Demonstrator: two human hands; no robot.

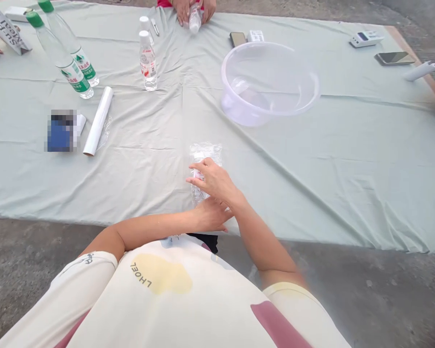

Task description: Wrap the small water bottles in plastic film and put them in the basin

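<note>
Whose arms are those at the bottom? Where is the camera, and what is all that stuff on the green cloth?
The camera sits on a person's head and looks down, so you see their own shirt and arms. There is only this one picture. The right hand lays its open fingers on a small bottle in a clear bag, which lies on the pale green cloth. The left hand lies just under the right wrist and seems to hold nothing. Farther off stand a clear bowl, two green-capped bottles and a small white-capped bottle. A white roll lies near them. At the far edge, another person's hands hold a bottle too.
</note>
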